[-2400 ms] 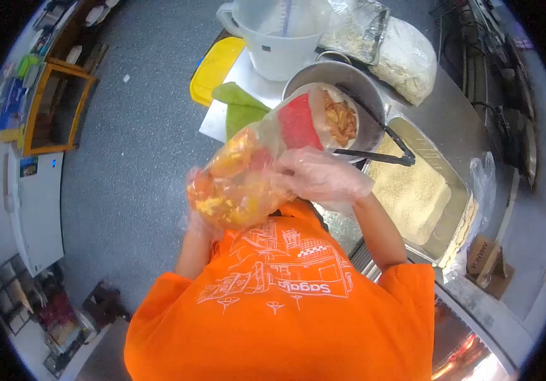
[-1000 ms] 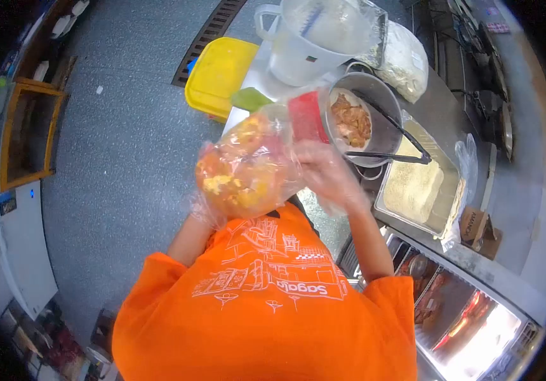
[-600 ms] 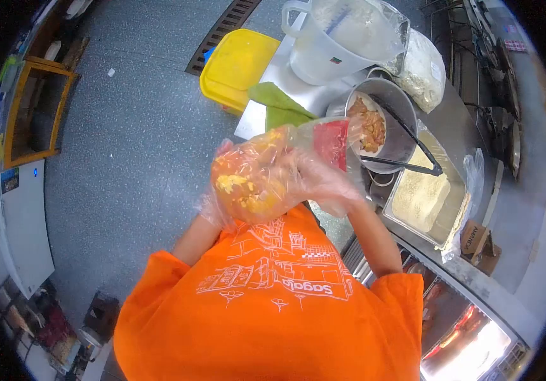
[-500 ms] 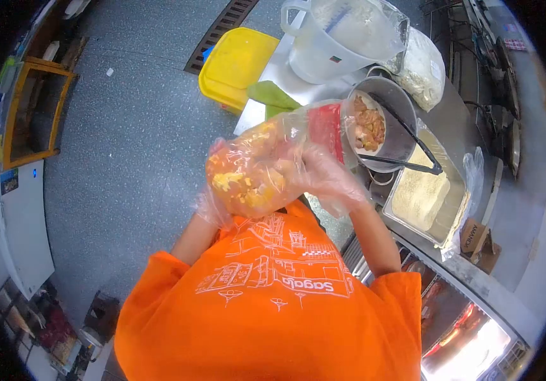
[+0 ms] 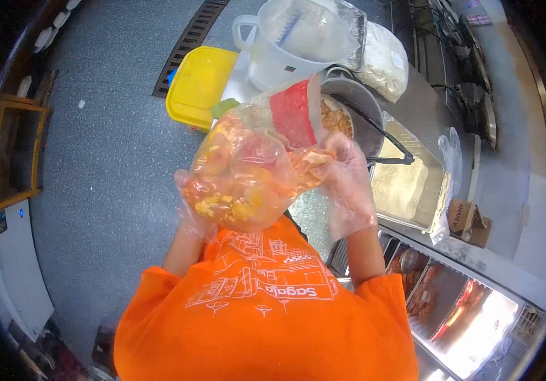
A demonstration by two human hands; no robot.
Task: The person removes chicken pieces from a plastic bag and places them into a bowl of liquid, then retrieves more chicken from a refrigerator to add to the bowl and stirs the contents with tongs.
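The bag [image 5: 241,171] of orange-yellow food is held up before the shirt [image 5: 260,317], the left hand [image 5: 192,206] grasping its side, while the right hand [image 5: 348,181] pinches a soft-looking strip [image 5: 311,166] at its other side. The left hand would do well to bear the weight, the right to pinch lightly so nothing tears, with the red band clear of the pot [image 5: 363,94].

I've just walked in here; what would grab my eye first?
Probably the bright orange shirt filling the lower middle. Just above it, a clear bag of orange-yellow food sits between the left hand and right hand. Farther up, left of centre, a yellow lid stands out.
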